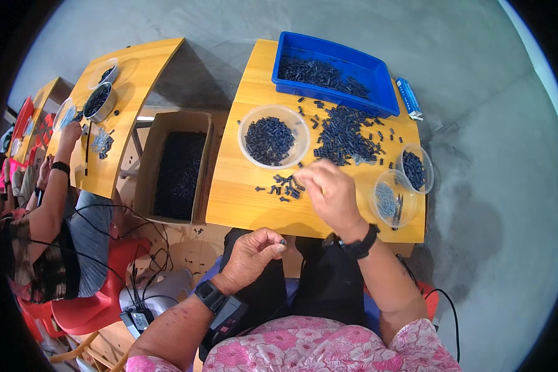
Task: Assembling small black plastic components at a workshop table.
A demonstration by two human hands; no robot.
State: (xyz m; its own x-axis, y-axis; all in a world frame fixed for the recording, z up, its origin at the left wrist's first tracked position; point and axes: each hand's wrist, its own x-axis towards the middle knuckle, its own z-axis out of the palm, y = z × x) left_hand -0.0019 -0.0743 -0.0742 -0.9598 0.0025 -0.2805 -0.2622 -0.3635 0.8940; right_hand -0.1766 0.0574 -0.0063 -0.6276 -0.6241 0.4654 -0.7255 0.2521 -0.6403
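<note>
My left hand (254, 256) is closed in front of the table's near edge, pinching a small dark cylindrical part (283, 242) between thumb and forefinger. Over the table, my right hand (330, 191) is closed with its fingertips together; whatever it may hold is too small to make out. Just left of those fingertips lies a small group of dark parts (285, 188). Behind it stands a clear round tub (305, 137) of short dark parts. A larger heap of dark parts (347, 136) spreads to the right of the tub.
A blue tray (387, 93) with dark parts sits at the back. At right are a clear tub (378, 214) of pale blue bits and a tub (429, 164) of dark parts. A cardboard box (146, 173) stands left of the table (229, 198). A co-worker's hand (72, 132) works at another table.
</note>
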